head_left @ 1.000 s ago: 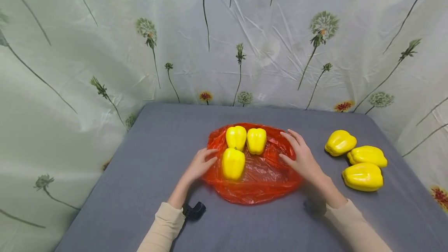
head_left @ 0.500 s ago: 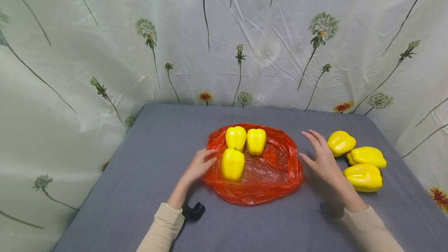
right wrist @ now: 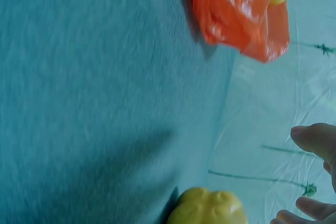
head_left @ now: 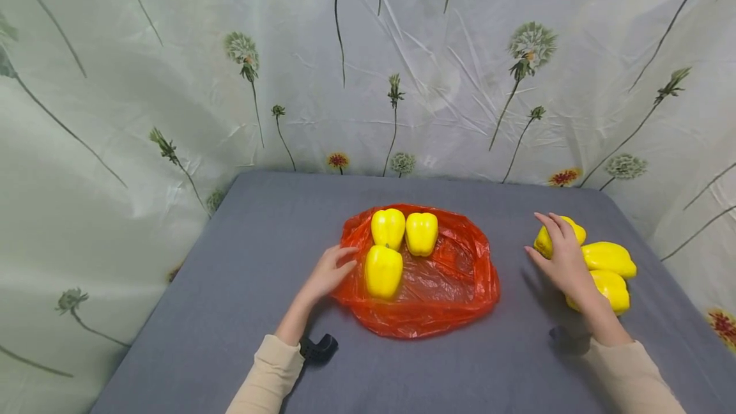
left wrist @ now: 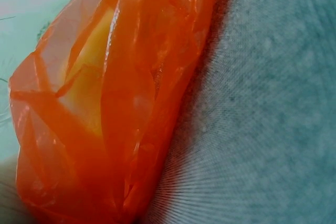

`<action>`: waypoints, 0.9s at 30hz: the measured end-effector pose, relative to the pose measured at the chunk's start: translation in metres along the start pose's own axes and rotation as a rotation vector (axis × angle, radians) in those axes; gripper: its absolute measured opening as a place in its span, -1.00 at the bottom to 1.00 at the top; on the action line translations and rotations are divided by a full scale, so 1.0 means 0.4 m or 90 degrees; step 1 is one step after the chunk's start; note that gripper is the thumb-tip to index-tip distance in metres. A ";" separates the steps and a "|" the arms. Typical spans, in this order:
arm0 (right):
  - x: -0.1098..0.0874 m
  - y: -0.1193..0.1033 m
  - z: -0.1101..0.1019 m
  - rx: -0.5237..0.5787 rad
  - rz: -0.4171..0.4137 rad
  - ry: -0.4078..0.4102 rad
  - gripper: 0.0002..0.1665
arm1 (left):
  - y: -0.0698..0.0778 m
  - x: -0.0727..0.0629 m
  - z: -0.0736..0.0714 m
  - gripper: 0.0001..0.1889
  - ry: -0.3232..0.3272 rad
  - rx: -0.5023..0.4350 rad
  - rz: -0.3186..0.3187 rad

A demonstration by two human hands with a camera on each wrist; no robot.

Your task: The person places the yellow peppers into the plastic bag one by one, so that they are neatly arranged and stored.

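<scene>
In the head view, a red plastic bag (head_left: 439, 321) lies spread open on the grey table. Three yellow bell peppers sit inside it: a back left pepper (head_left: 388, 227), a back right pepper (head_left: 421, 234) and a nearer pepper (head_left: 383, 271). At the bag's left edge rests my left hand (head_left: 328, 271), thumb and fingers apart. My right hand (head_left: 566, 266) hovers, relaxed and holding nothing, over a group of yellow peppers on the right. It partly covers the far pepper (head_left: 543, 243) and the near pepper (head_left: 614, 289); the middle pepper (head_left: 611, 259) lies beyond the hand.
A dark wrist strap and camera (head_left: 320, 348) sit by the left sleeve. Behind the grey table (head_left: 259, 229) hangs a pale curtain (head_left: 368, 82) with dandelion prints. Bare tabletop separates the bag from the right-hand peppers.
My right hand has left the bag's right side and moved right to the loose peppers. The left hand, the bag and all the peppers have stayed put.
</scene>
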State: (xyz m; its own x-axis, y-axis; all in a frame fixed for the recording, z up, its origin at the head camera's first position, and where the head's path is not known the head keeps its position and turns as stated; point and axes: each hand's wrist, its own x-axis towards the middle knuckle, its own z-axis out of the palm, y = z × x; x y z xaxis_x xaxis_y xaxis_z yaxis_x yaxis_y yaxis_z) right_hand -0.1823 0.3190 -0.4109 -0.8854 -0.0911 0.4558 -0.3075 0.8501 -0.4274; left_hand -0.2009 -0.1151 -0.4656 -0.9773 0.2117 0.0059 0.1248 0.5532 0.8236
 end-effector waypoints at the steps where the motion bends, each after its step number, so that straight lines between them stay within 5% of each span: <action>1: 0.001 0.004 -0.003 -0.001 0.001 0.004 -0.13 | 0.001 0.001 0.000 -0.61 0.002 -0.002 0.000; 10: 0.008 0.044 -0.025 -0.018 0.074 -0.029 -0.17 | -0.001 0.001 0.002 -0.62 0.003 0.005 0.012; 27: 0.022 0.094 -0.028 -0.077 0.127 -0.112 -0.15 | -0.005 -0.003 0.001 -0.62 0.000 0.005 0.024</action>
State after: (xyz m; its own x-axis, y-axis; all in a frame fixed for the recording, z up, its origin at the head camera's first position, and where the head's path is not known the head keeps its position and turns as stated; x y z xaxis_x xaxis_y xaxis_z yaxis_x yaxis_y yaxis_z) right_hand -0.1978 0.3560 -0.4143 -0.9743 0.0043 0.2254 -0.0871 0.9150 -0.3939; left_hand -0.2000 -0.1161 -0.4673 -0.9719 0.2325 0.0370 0.1629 0.5507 0.8187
